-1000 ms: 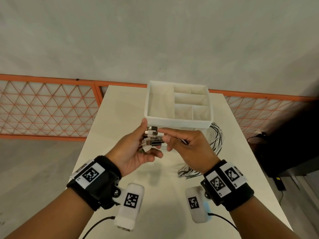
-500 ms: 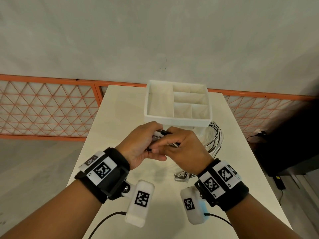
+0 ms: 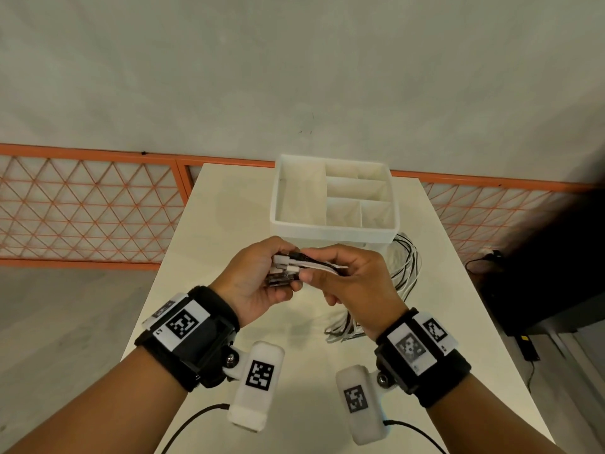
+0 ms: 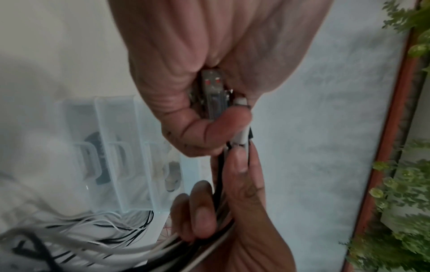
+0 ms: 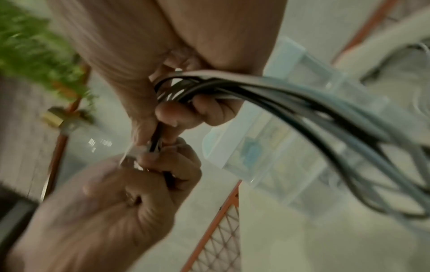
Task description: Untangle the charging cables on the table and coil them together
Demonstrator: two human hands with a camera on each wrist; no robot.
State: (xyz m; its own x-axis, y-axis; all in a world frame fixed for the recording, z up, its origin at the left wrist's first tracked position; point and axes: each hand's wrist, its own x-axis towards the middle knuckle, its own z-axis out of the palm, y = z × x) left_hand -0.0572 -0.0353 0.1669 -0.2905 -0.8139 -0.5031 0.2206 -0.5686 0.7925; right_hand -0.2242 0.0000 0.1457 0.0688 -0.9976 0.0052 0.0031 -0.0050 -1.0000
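Note:
Several white and black charging cables (image 3: 404, 276) loop over the table (image 3: 209, 257) to the right of my hands. Their plug ends (image 3: 283, 271) are gathered side by side above the table. My left hand (image 3: 262, 276) grips these plugs, its fingers curled round them (image 4: 214, 95). My right hand (image 3: 347, 276) holds the cable bundle (image 5: 232, 86) just behind the plugs, fingers curled round the strands. The two hands touch at the plugs. The cable loops trail from my right hand down to the table (image 4: 81, 230).
A white divided organiser tray (image 3: 334, 229) stands just beyond my hands in the middle of the table. An orange lattice fence (image 3: 82, 204) runs behind the table. A black object with a cord (image 3: 523, 290) sits on the floor at right.
The hands were a little apart with the plugs fanned out. They closed together, then rose slightly; the plugs now lie bunched in the left hand with the right hand on the bundle.

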